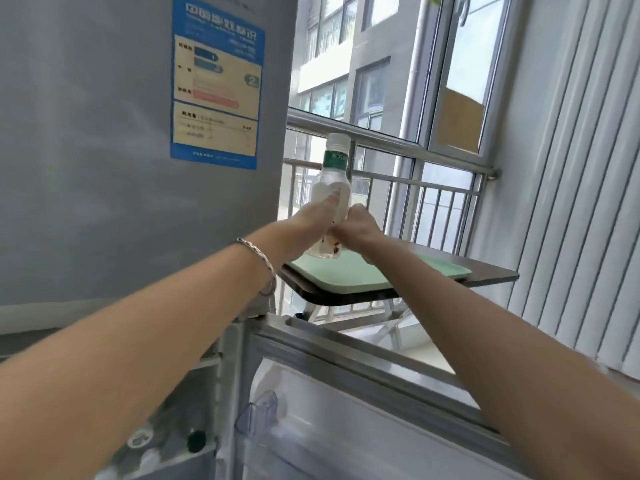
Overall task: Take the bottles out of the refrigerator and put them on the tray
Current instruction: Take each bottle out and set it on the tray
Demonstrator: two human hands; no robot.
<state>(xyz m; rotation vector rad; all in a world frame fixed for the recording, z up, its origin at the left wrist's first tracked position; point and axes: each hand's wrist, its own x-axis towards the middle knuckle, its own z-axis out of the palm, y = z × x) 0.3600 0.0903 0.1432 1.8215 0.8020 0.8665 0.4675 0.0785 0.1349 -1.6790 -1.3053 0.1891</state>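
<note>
The left hand (309,219) and right hand (357,227) hide the bottle (334,160) middle; both grip it, arms outstretched, above the tray (349,277)

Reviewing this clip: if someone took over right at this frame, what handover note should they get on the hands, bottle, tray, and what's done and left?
Left hand: grips the bottle low on its body.
Right hand: grips the same bottle from the other side.
Bottle: clear, white cap, about upright, at the tray on the table. Whether its base touches the tray cannot be told.
Done: this bottle is out of the fridge.
Left: set it down and let go. No other bottle shows on the tray. The lower door is open; blurred shapes inside may be more bottles.
</note>
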